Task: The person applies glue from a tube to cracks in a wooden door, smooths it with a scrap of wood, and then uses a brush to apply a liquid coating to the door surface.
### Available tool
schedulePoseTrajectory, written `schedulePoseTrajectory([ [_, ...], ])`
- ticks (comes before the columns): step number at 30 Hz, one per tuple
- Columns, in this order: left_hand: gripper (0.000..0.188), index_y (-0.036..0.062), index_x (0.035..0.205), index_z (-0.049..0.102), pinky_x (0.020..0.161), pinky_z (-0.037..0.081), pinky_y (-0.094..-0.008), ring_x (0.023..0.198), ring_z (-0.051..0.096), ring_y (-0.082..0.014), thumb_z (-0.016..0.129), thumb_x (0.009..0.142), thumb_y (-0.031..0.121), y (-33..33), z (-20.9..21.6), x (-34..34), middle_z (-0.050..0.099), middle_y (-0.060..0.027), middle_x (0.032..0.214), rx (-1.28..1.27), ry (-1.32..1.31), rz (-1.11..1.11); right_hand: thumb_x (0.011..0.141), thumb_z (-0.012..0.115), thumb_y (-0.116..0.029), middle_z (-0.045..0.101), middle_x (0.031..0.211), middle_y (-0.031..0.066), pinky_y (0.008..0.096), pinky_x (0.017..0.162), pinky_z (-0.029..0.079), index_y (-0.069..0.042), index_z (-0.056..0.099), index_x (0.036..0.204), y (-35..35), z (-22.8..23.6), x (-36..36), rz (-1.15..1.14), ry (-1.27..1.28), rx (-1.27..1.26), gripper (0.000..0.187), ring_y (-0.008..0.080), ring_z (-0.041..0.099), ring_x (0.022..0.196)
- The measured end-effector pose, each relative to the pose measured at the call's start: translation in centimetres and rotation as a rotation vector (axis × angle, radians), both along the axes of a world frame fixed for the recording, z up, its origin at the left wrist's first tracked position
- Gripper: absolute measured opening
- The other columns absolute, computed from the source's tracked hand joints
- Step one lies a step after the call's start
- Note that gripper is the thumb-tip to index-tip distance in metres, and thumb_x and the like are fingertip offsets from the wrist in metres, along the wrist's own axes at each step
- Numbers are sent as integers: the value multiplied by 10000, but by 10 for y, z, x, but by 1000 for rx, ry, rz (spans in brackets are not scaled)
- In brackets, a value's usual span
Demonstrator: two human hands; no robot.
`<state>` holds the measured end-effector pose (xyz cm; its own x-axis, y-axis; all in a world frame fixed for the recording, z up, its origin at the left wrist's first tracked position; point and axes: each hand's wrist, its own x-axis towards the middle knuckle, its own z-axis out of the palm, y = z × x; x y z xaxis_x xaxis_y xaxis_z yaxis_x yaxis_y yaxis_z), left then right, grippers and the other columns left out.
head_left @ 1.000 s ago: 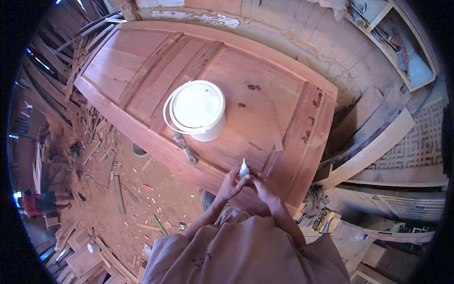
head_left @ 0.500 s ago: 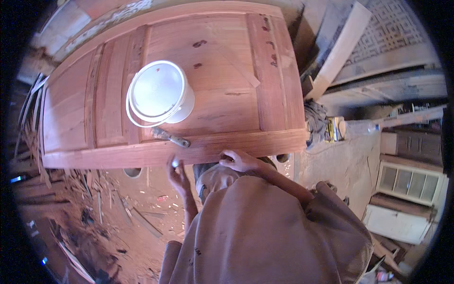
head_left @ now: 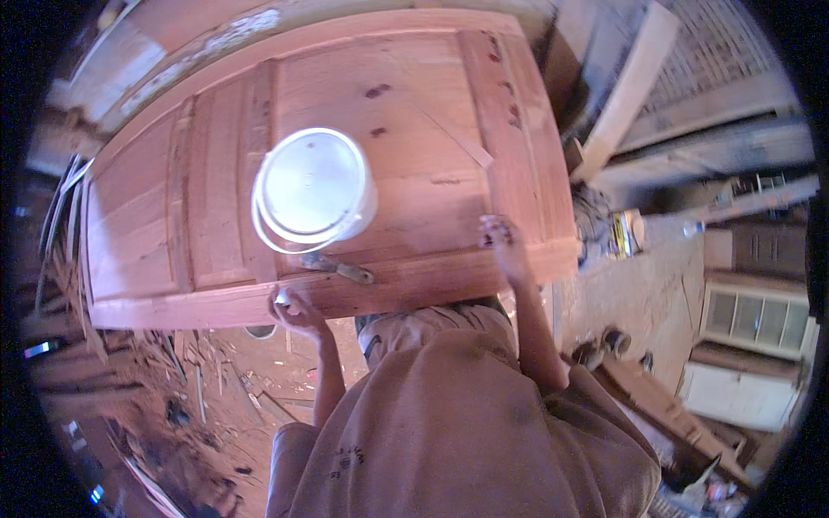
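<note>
Left hand (head_left: 300, 315) pinching white object (head_left: 282, 298), right hand (head_left: 501, 235) grip unclear, lidded bucket (head_left: 311, 186) at left's twelve o'clock, putty knife (head_left: 352, 273) between hands

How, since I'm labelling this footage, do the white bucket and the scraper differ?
The white bucket is bulky and round; the scraper is slim and far smaller. The bucket stands upright, while the scraper lies down. Both rest on the wooden panel.
</note>
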<state>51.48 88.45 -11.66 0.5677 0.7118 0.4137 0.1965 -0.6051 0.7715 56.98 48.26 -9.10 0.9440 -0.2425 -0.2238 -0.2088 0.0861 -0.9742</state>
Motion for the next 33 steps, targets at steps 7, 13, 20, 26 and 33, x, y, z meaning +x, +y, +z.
schedulePoseTrajectory([
  [7,286,-25,1144,633,551,370,-270,733,449,-149,625,937,172,-14,-24,8,483,-111,1050,-142,-31,172,965,572,-160,661,928,10,254,725,500,-65,633,1098,-27,19,226,166,-196,-218,174,125,607,801],
  [13,290,-26,1112,639,540,372,-278,727,464,-149,636,921,191,-14,-32,2,477,-109,1045,-1,97,164,907,560,-74,623,1199,197,387,950,479,-50,597,1211,43,22,400,562,-549,-1123,308,321,598,1120],
  [20,305,-78,1025,595,756,466,-351,962,547,-254,638,883,188,-19,-33,6,499,-146,1123,-154,139,209,863,524,-35,520,1366,183,415,1019,453,-84,536,1326,67,-49,494,716,-786,-1206,465,366,539,1200],
  [26,290,-46,1098,623,735,507,-365,941,582,-275,615,942,199,-15,-32,0,516,-155,1116,-57,222,179,883,455,-15,489,1424,89,388,1069,421,-98,525,1350,36,-48,437,898,-634,-1290,480,303,502,1260],
  [33,334,-70,1071,619,692,502,-375,900,605,-284,637,926,230,-15,-31,5,544,-184,1084,-117,146,177,875,532,-37,490,1399,151,363,1070,413,-88,483,1381,11,-1,396,739,-435,-1051,511,326,492,1273],
])
